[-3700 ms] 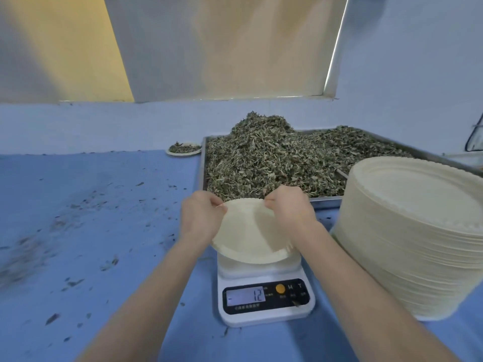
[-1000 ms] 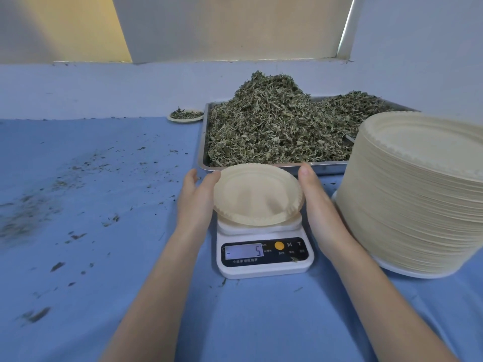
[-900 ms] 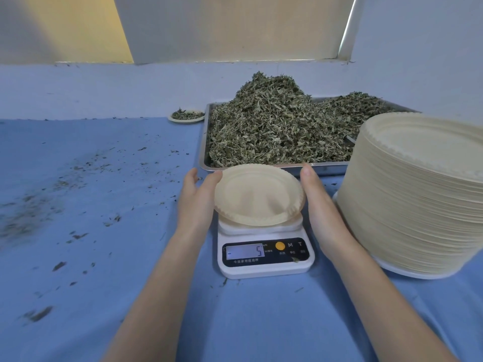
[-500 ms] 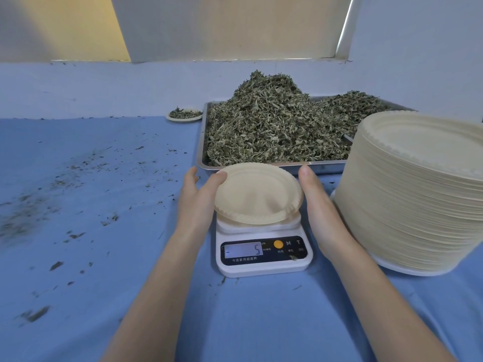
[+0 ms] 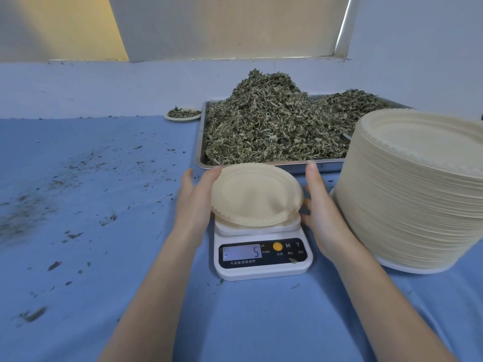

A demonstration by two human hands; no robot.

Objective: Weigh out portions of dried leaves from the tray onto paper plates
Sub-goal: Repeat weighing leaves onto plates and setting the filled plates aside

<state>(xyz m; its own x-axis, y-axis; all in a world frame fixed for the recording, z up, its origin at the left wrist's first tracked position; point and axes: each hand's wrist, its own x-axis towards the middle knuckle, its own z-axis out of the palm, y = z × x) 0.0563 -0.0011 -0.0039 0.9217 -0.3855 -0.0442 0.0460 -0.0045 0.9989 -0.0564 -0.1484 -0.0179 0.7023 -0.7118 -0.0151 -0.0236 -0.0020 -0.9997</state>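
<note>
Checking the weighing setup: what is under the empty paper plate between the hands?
The paper plate sits on the white scale, whose display shows 5. The plate covers most of the weighing platform; only its front edge shows.

Plate stack crowds the scale's right; left cloth lies open.

An empty cream paper plate sits mid-frame; behind it, upper right, a steel tray is heaped with dried green leaves.
</note>
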